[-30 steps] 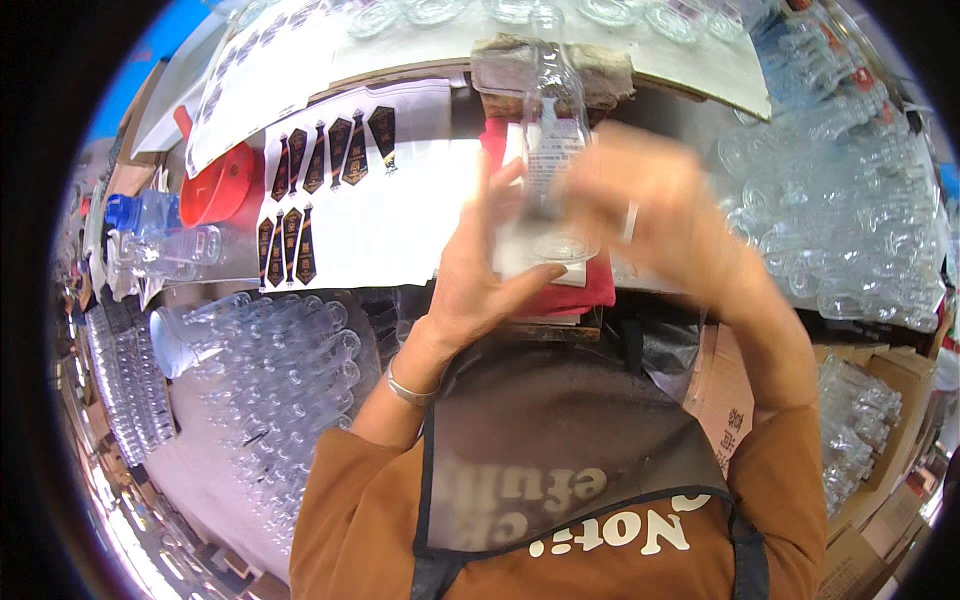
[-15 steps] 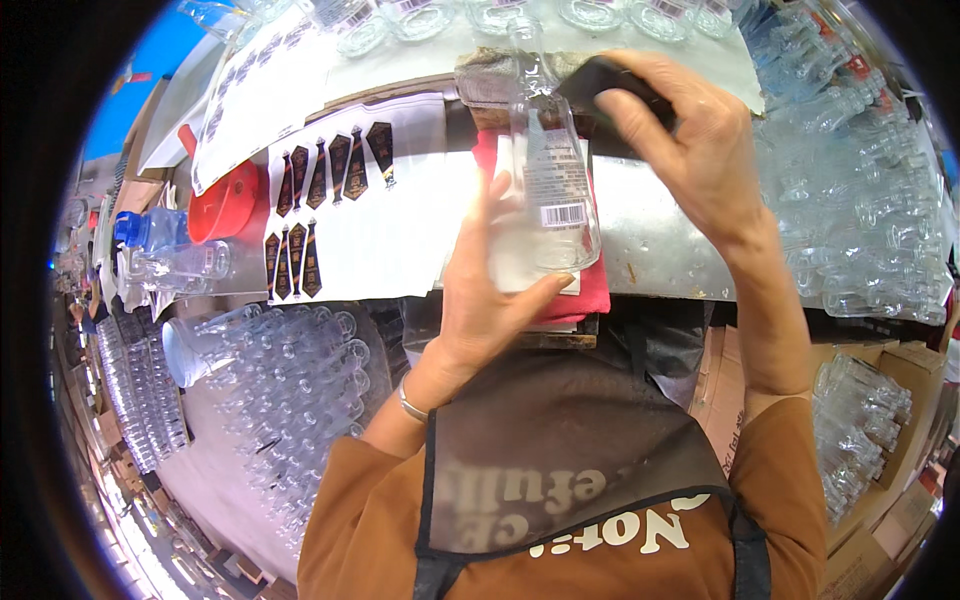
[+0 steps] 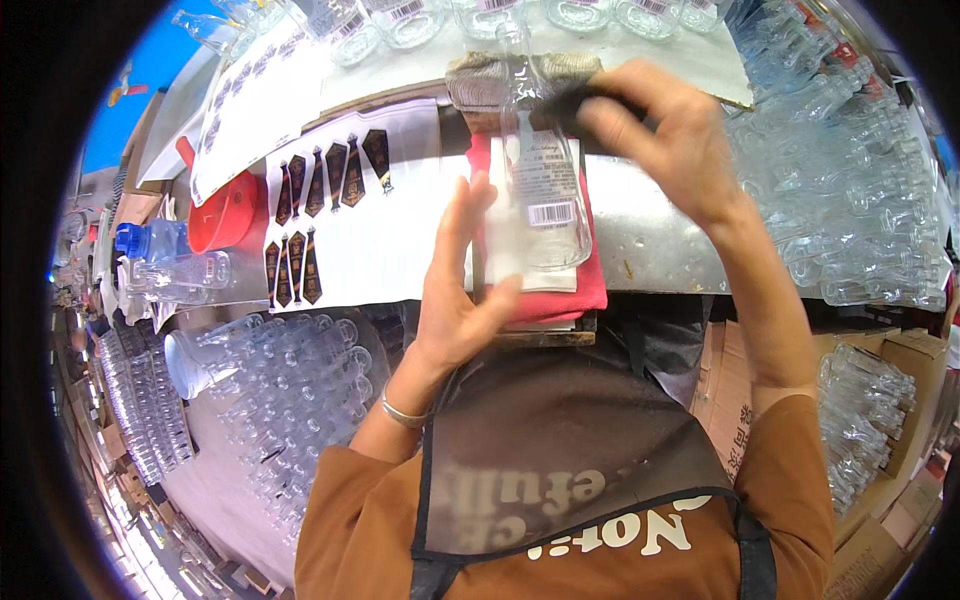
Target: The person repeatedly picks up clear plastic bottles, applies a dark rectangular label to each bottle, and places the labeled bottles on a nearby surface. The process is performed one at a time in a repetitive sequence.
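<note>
Over a red cloth (image 3: pixel 560 304) on the tabletop (image 3: pixel 655 240), a transparent bottle (image 3: pixel 548 185) lies with its long axis running near to far, neck farthest. Just left of its base, the left hand (image 3: pixel 455 295) is spread, contact unclear; right of its shoulder, the right hand (image 3: pixel 685 135) pinches a blurred dark pad (image 3: pixel 573 108), which stands between it and the bottle. One label sheet (image 3: pixel 395 235) lies left; more bottles (image 3: pixel 855 225) crowd the far right.

Open metal strip (image 3: pixel 650 245) between red cloth (image 3: pixel 560 305) and blocking bottle pile (image 3: pixel 850 210).
</note>
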Motion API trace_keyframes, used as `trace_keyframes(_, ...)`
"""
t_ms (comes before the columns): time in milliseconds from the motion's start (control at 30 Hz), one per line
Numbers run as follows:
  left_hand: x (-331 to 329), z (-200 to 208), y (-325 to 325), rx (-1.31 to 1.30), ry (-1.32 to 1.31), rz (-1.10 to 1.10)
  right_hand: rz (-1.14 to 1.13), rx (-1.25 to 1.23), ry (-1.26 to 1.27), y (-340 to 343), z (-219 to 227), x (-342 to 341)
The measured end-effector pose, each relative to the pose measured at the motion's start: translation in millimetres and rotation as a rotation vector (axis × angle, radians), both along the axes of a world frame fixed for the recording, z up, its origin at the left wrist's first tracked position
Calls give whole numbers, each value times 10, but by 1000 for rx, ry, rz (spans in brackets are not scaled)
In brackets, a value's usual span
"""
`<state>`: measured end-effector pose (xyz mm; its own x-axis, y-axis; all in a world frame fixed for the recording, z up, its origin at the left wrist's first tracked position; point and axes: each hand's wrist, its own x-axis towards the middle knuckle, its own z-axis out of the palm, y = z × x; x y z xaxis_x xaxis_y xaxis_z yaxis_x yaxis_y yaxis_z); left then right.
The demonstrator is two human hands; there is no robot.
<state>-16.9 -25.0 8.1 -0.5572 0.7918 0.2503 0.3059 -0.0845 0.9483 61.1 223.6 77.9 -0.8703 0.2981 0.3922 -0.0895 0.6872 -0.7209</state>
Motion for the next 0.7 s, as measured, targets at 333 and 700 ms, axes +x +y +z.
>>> trace_keyframes(333,-341,201,735,-79,-452,205,150,-544,-161,-437,167,744)
trace_keyframes(700,162,452,530,66,-85,51,29,-188,-151,-181,664,210)
